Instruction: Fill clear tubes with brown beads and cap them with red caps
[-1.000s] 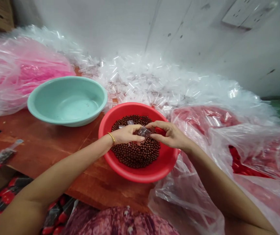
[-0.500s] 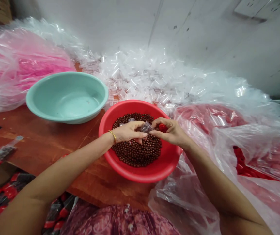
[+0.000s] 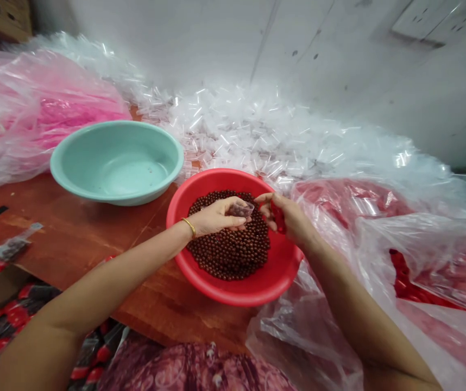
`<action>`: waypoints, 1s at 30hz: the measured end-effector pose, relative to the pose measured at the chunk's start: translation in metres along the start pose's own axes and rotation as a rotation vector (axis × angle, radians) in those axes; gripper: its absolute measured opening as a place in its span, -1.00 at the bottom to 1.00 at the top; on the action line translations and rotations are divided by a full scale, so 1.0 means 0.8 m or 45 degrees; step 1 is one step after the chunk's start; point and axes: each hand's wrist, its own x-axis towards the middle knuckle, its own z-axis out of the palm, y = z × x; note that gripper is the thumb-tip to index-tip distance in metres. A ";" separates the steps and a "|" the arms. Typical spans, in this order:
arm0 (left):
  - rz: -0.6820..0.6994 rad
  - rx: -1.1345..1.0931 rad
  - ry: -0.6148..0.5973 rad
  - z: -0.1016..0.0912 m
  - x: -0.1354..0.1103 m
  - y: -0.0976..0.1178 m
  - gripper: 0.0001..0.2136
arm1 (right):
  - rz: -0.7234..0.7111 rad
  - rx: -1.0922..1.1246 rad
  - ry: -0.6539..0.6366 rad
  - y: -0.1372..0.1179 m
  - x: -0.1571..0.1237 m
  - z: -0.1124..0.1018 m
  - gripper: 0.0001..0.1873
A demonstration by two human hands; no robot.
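Over the red basin (image 3: 184,260), my left hand (image 3: 216,217) is closed round a small clear plastic container (image 3: 243,209) with dark contents. Its mouth points toward my right hand (image 3: 288,214). That hand, just to the right and apart from the container, has a red plastic cap (image 3: 277,217) held in its curled fingers; thumb and forefinger reach out toward the container. Beneath both hands, many round brown beads (image 3: 233,258) lie in the basin.
A pale green basin (image 3: 114,187) stands back left. Clear plastic pieces (image 3: 249,130) are heaped along the wall. Plastic bags of pink (image 3: 65,114) and red parts (image 3: 412,282) lie either side. A filled tube with a red cap (image 3: 11,250) lies left, above a box of similar ones.
My right hand has drawn back from the container, and its fingers have loosened from the container's end. The red cap has turned within that hand. My left hand keeps its hold.
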 end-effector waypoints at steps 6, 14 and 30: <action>-0.070 0.079 -0.071 0.004 -0.001 0.000 -0.81 | -0.080 0.371 0.086 0.000 0.016 0.003 -0.79; -0.006 -0.010 0.040 0.005 -0.005 0.007 -0.82 | -0.371 0.499 0.277 0.005 0.030 0.043 -0.71; 0.155 -0.056 0.213 0.001 0.001 0.005 -0.83 | -0.800 -0.893 0.415 0.023 0.007 0.021 -0.80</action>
